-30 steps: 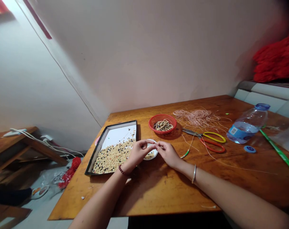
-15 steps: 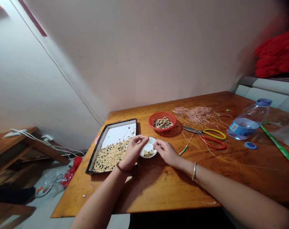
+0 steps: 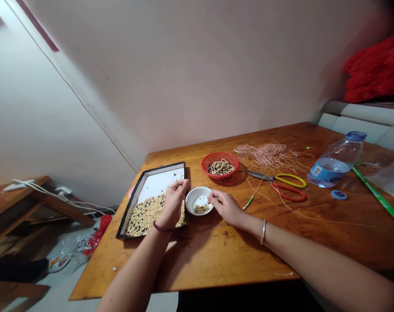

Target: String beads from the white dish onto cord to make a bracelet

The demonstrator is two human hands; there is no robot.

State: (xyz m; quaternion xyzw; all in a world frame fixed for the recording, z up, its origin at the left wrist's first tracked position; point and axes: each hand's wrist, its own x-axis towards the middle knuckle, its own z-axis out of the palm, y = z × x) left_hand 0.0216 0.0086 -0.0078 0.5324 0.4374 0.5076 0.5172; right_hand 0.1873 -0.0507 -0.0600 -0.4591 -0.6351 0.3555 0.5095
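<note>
Both hands are working over a wooden table (image 3: 216,255): my left hand (image 3: 174,201) is hovering curled above the black tray of beads (image 3: 141,212), whether pinching a bead I cannot tell, while my right hand (image 3: 224,206) is pinching what looks like thin thread at the small white bowl (image 3: 193,200). Risk: a bead could be slipping off the loose thread end and rolling away. Half a second ago the hands were nearly touching above the bowl; now they are parting.

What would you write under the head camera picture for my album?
Left hand over the bead tray, right hand at the small white bowl on the wooden table.
</note>
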